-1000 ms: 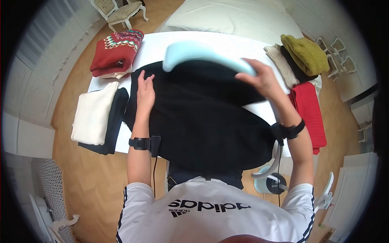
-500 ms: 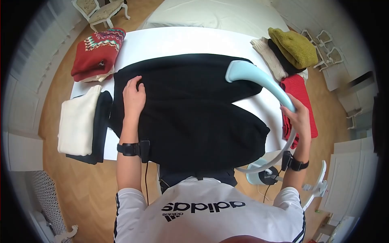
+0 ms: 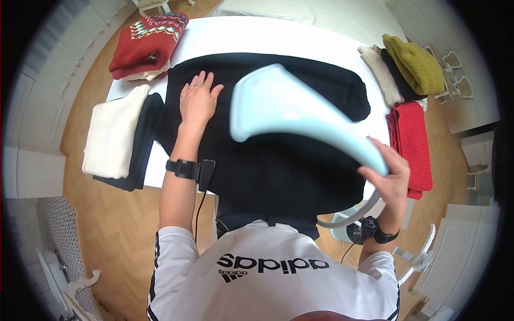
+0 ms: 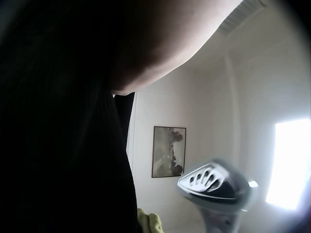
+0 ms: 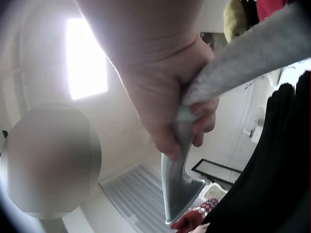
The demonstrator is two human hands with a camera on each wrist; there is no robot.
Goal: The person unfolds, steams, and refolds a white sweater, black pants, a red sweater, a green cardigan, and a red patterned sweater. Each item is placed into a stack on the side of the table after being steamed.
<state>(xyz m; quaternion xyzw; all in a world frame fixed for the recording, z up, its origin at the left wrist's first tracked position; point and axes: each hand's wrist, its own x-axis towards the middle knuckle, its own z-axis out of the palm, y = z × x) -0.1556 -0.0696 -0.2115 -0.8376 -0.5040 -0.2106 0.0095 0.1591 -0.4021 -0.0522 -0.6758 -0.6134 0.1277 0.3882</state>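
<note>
One curved pale-blue plastic steamer [image 3: 292, 109], my right grip [image 3: 393, 179] curled round its handle, hangs over the black fabric garment [image 3: 278, 176] at the near edge of the white bench [image 3: 214, 32], my left grip [image 3: 198, 101] splayed, seemingly steadying cloth.

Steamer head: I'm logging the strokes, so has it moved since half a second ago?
Yes. Judged against the black garment, the steamer head has moved left, from near the garment's right end towards the left hand.
</note>
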